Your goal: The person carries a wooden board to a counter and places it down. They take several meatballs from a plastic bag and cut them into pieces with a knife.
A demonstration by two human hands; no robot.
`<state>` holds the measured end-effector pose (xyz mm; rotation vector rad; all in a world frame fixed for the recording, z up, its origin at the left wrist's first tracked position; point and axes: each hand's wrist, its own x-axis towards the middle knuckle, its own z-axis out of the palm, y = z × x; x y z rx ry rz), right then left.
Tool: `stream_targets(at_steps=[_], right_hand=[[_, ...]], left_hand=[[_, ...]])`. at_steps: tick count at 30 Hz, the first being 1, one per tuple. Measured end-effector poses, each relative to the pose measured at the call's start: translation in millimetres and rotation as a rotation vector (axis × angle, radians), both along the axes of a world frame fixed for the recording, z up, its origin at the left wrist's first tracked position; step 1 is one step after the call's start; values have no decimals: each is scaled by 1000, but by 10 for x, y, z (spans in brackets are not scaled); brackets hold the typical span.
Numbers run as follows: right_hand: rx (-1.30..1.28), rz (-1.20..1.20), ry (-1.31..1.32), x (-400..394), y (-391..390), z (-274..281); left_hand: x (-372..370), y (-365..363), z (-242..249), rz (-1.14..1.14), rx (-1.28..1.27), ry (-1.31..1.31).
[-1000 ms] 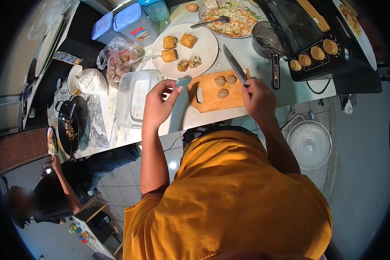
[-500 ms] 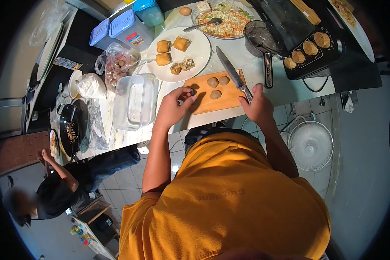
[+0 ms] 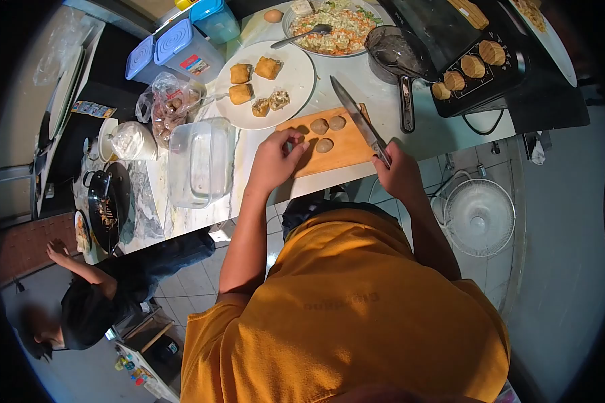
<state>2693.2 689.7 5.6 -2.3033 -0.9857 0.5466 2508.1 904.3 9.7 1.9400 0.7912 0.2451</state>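
Note:
Over the wooden cutting board [image 3: 336,158], three brownish meatballs lie together: one meatball [image 3: 325,146] nearer me, another [image 3: 319,126] and a third [image 3: 337,122] behind it. My right hand [image 3: 398,168] grips the handle of a kitchen knife [image 3: 356,114], whose blade points away from me across the board's right side. My left hand [image 3: 275,160] is at the board's left edge, fingers curled towards the thumb; shadow hides what is between them, if anything.
Behind the board stands a plate [image 3: 302,101] of fried tofu, with a clear plastic container [image 3: 181,191] to its left. A small saucepan [image 3: 386,57], a dish of chopped vegetables [image 3: 292,30] and a black appliance [image 3: 504,84] are further back. Another person [image 3: 91,302] is at lower left.
My right hand has closed more fully around the knife handle. My left hand's fingers have curled inward. The other person's hand has moved left and opened. The whole view has shifted slightly.

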Motion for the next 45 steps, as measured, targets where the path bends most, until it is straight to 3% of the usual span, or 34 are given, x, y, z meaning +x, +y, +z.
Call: stream_targets(at_steps=[2, 3, 5, 7, 9, 22, 37, 45], right_hand=[[-5, -40, 65, -29, -56, -102], [-6, -78, 131, -43, -80, -126], [17, -81, 52, -88, -120, -131], [41, -80, -28, -128, -102, -47], [-84, -63, 136, -132, -83, 89], [-173, -83, 159, -325, -48, 221], [-62, -21, -15, -422, -9, 89], [-174, -10, -13, -504, 31, 72]], left_hand=[[165, -18, -52, -28, 257, -126], [247, -36, -69, -31, 252, -126], [425, -66, -94, -57, 506, -88], [558, -102, -144, -50, 564, -73], [645, -155, -166, -28, 653, 39], [699, -240, -306, -58, 594, -34], [647, -201, -447, -32, 505, -93], [643, -189, -449, -46, 502, -95]])
